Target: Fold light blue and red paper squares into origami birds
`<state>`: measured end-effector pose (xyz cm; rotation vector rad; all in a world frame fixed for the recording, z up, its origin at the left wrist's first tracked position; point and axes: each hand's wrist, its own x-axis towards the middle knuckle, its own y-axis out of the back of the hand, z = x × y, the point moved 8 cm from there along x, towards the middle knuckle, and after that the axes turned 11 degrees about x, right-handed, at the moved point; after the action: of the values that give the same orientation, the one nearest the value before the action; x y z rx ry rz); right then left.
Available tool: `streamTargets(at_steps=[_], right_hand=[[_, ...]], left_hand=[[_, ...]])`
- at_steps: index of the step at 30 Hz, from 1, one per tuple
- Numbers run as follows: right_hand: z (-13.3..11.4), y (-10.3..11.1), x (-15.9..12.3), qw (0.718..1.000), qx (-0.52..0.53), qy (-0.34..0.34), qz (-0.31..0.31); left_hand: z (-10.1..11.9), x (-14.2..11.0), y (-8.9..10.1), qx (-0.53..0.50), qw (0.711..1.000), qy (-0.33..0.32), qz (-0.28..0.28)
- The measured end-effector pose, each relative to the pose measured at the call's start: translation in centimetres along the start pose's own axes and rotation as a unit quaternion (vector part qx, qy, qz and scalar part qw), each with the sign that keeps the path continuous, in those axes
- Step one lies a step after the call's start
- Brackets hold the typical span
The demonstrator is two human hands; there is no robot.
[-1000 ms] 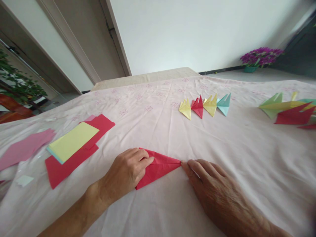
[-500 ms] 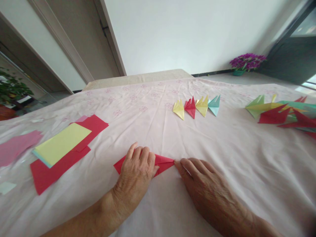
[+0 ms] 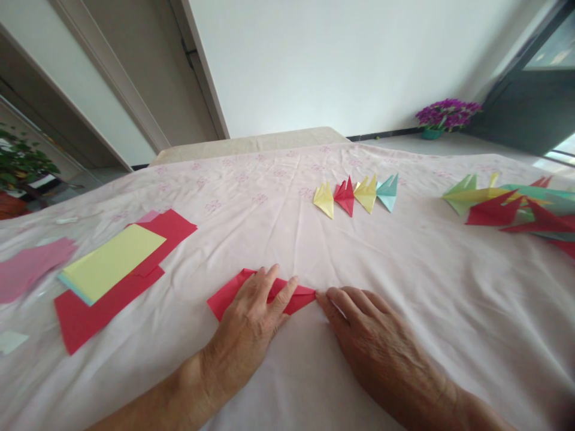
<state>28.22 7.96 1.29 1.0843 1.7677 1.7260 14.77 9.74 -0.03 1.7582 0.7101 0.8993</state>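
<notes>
A folded sheet of red paper (image 3: 228, 293) lies on the cloth in front of me, tapering to a point on its right. Across its middle rests my left hand (image 3: 251, 317), open, with the fingers spread over the folds and covering part of them. My right hand (image 3: 375, 329) pinches the pointed right tip between thumb and forefinger, its other fingers bent on the cloth. A long fold line shows on the paper near that tip.
To the left lie red sheets (image 3: 101, 320), a yellow sheet (image 3: 114, 258) and pink sheets (image 3: 33, 268). Beyond the hands stands a row of folded paper shapes, including a red one (image 3: 345, 196). More folded red shapes (image 3: 492, 211) are heaped at right on the pink tablecloth (image 3: 404, 263).
My left hand has shifted and its fingers have spread out flatter, uncovering the paper's upper left edge. My right hand stays at the tip.
</notes>
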Motion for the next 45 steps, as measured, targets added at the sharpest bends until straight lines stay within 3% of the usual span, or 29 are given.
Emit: streamTargets(at_steps=[9,14,22,28,30,33,36,39,42,45], right_hand=[[-0.8,1.8,-0.1,0.995,-0.036,0.047,0.082],[-1.1,2.5,-0.2,0.992,-0.043,0.06,0.104],[0.1,0.0,-0.3,1.0,0.01,0.003,0.011],[0.7,1.7,0.2,0.996,0.07,-0.049,-0.037],[0.7,2.6,0.5,0.995,0.07,-0.06,-0.031],[-0.7,3.4,1.2,0.998,0.03,-0.024,0.044],[-3.2,1.3,2.1,0.998,0.022,0.028,0.052],[-4.5,-1.3,2.8,0.998,0.033,0.02,0.046],[-4.3,-3.1,2.7,0.999,0.033,-0.007,0.001],[-2.8,-3.5,1.9,0.997,0.036,-0.05,-0.04]], left_hand=[[0.9,-0.8,0.3,-0.013,0.999,-0.016,-0.037],[0.2,-1.4,0.1,-0.004,0.999,-0.019,-0.039],[-1.6,-2.0,-0.1,-0.005,0.999,-0.009,-0.037],[-2.2,-2.2,-0.4,0.007,1.0,0.017,-0.013],[-2.1,-2.3,-0.5,0.012,1.0,0.024,-0.002],[-2.0,-2.5,-0.8,0.012,1.0,0.029,0.004],[-1.9,-2.6,-1.1,0.007,0.999,0.031,0.005],[-2.0,-2.7,-1.1,0.003,0.999,0.034,0.009],[-2.2,-3.0,-1.1,-0.001,0.999,0.032,0.01],[-2.6,-3.3,-1.4,-0.014,0.999,0.037,0.0]])
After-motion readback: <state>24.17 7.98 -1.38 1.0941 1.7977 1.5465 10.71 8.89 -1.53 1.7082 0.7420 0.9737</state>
